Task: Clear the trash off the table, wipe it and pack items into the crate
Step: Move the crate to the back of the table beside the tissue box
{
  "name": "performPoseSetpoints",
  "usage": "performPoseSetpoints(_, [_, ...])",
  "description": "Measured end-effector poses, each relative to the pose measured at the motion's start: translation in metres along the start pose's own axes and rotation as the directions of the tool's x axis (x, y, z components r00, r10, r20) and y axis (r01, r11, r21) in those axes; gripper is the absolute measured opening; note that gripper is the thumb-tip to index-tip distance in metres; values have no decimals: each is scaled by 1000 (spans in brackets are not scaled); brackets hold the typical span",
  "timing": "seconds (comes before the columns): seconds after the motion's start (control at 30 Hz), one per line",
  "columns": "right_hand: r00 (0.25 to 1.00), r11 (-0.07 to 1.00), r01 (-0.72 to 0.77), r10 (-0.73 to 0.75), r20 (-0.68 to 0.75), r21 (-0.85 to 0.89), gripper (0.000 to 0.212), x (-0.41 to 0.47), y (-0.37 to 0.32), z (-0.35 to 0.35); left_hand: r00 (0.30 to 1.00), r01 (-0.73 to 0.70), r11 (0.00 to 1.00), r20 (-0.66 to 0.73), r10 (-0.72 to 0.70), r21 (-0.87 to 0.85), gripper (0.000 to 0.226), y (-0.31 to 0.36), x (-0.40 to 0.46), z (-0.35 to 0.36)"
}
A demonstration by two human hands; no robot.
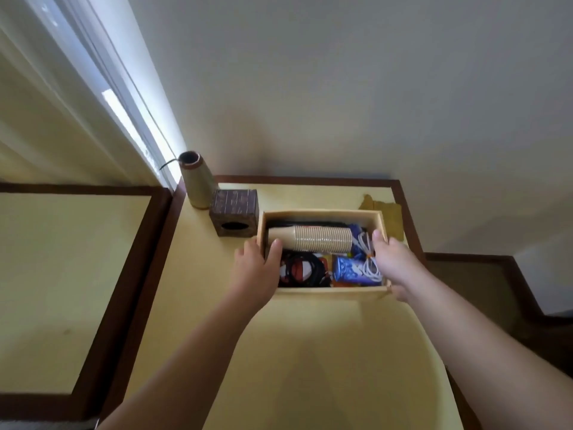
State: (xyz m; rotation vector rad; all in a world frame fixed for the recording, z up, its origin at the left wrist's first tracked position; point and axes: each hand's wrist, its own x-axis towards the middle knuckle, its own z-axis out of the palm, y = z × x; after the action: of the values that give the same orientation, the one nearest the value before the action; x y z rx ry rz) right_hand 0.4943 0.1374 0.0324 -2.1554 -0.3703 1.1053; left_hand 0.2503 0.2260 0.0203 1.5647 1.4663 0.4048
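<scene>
Crate [322, 214]: a pale wooden box, resting on the yellow table [310, 352] toward the far end, with its long axis running left to right, parallel to the table's far edge, and its open side facing up. Left hand [257, 268] grips the crate's left wall, thumb inside and fingers outside. Right hand [392, 262] grips the right wall near the front corner, thumb inside the rim, fingers wrapped around the outside. Inside, a stack of paper cups [313, 238] lies on its side along the crate's long axis, its closed end pointing left and its rims to the right. Below it sit coiled black cables [302, 268], a blue packet [348, 268] and a bundled white cable [367, 259] against the right wall. A dark square box [234, 212] with a round hole in its front face stands just beside the crate's far left corner, and a tapered vase [197, 181] stands upright behind it. A yellow cloth [386, 212] lies flat behind the crate's far right corner.
</scene>
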Motion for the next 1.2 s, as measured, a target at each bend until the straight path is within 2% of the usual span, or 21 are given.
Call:
performPoseSetpoints(0.07, [1000, 1000, -6, 7, -30, 22, 72, 29, -30, -5, 998, -55, 998, -29, 56, 21, 56, 25, 36, 5])
performPoseSetpoints(0.2, [988, 993, 121, -119, -98, 8, 59, 80, -86, -1, 991, -111, 983, -58, 120, 144, 56, 65, 104, 8])
performPoseSetpoints(0.37, [993, 991, 111, -108, -50, 74, 52, 144, -124, 19, 990, -70, 939, -89, 106, 336, 70, 87, 183, 9])
performPoseSetpoints(0.43, [992, 990, 121, -118, -44, 78, 48, 163, -130, 30, 994, -45, 910, -72, 82, 413, 73, 86, 209, 5])
performPoseSetpoints(0.57, [989, 990, 136, -134, -58, 44, 55, 199, -127, 48, 999, -37, 870, 10, 36, 491, 70, 70, 244, 7])
performPoseSetpoints(0.67, [987, 989, 145, -143, -72, 16, 52, 216, -116, 59, 997, -71, 825, 33, 64, 561, 71, 59, 253, 11])
performPoseSetpoints(0.77, [963, 976, 194, -208, -171, -94, 50, 228, -103, 67, 995, -90, 807, 21, 96, 584, 79, 49, 248, 17])
performPoseSetpoints(0.87, [909, 958, 257, -285, -305, -129, 47, 224, -98, 69, 991, -110, 774, 10, 133, 624, 96, 46, 238, 22])
performPoseSetpoints(0.93, [850, 932, 355, -354, -389, -73, 39, 212, -97, 68, 989, -101, 786, -24, 146, 610, 99, 54, 227, 15])
performPoseSetpoints(0.97, [792, 894, 443, -427, -437, -69, 36, 205, -95, 67, 983, -104, 801, -59, 171, 590, 98, 58, 219, 9])
performPoseSetpoints(1.07, [522, 694, 687, -676, -520, -213, 30, 172, -90, 66, 911, -172, 880, -269, 313, 443, 78, 47, 183, -13])
performPoseSetpoints(1.13, [324, 513, 796, -810, -489, -321, 22, 143, -81, 77, 820, -237, 924, -449, 355, 299, 49, 20, 150, -26])
performPoseSetpoints(1.17, [256, 423, 843, -860, -442, -333, 16, 125, -73, 88, 779, -234, 945, -537, 323, 229, 36, 3, 134, -31])
performPoseSetpoints(1.2, [226, 350, 886, -898, -376, -303, 13, 105, -65, 103, 746, -207, 967, -616, 254, 148, 30, -11, 121, -35])
